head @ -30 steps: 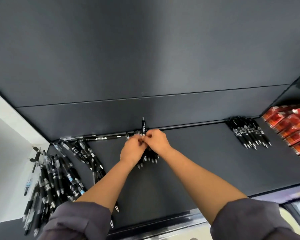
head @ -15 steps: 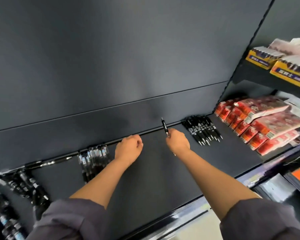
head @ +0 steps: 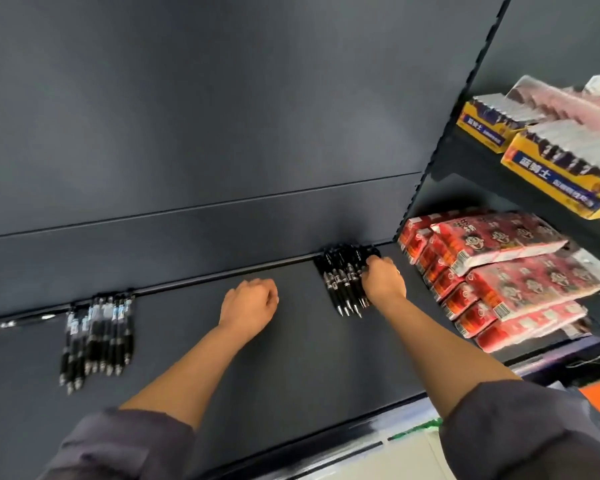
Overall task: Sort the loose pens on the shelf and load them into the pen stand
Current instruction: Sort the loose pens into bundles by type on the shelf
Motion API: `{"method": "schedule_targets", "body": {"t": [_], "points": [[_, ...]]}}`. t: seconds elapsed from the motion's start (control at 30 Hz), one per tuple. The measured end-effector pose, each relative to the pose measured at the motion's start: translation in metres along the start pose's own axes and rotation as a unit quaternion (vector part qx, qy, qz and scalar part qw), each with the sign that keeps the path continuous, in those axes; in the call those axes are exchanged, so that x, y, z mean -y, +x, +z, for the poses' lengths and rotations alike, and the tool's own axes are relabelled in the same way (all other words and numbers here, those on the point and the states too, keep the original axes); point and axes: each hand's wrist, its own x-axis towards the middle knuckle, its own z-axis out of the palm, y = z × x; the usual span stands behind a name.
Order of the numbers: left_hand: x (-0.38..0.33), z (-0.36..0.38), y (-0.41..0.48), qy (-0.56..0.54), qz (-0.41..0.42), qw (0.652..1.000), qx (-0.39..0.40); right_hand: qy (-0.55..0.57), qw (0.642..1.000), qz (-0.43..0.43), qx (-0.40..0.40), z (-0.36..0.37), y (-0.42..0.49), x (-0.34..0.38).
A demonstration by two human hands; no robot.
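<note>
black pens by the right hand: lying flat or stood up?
Lying flat: the black pens lie side by side on the shelf, tips toward the front edge. The right hand touches their right side.

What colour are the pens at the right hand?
Black with silvery tips: the pen bundle beside the right hand, seen in the head view.
</note>
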Motion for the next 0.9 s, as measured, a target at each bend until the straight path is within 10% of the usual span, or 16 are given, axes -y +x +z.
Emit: {"method": "schedule_targets", "body": {"t": [0.4, 0.9], "points": [[-0.002, -0.012, -0.005, 0.015, 0.002, 1.000, 0.000, -0.047, 0.995, -0.082, -0.026, 0.004, 0.011, 0.007], [0.157, -0.090, -0.108, 0.048, -0.087, 0.993, -0.065, -0.049, 0.902, -0.429, -0.007, 0.077, -0.104, 0.237]]}}
